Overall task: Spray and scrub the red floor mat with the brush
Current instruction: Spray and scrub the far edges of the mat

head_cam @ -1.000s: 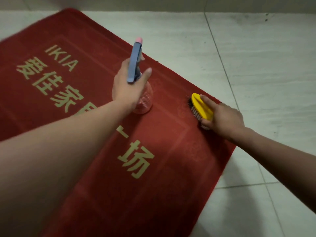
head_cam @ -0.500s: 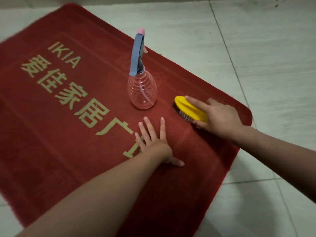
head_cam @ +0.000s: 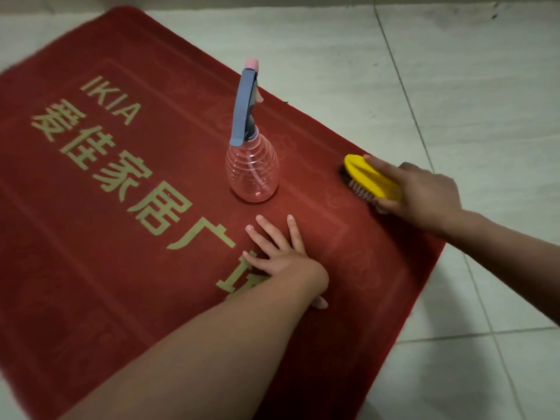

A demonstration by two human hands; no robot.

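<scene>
Mat (head_cam: 91,237), red with gold lettering, lies flat on pale floor tile (head_cam: 454,71). Spray bottle (head_cam: 252,171) stands upright on it, untouched. Left hand (head_cam: 278,256) is spread flat, fingers apart, pinning the pile. Right hand (head_cam: 424,192) is clamped on the yellow brush (head_cam: 371,177), bristles down near the mat's far edge. Recommendation: short, firm strokes, with the left palm kept down against creep.

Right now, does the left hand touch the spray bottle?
Apart. The head view shows bare red mat between the left hand fingertips and the spray bottle base.
</scene>
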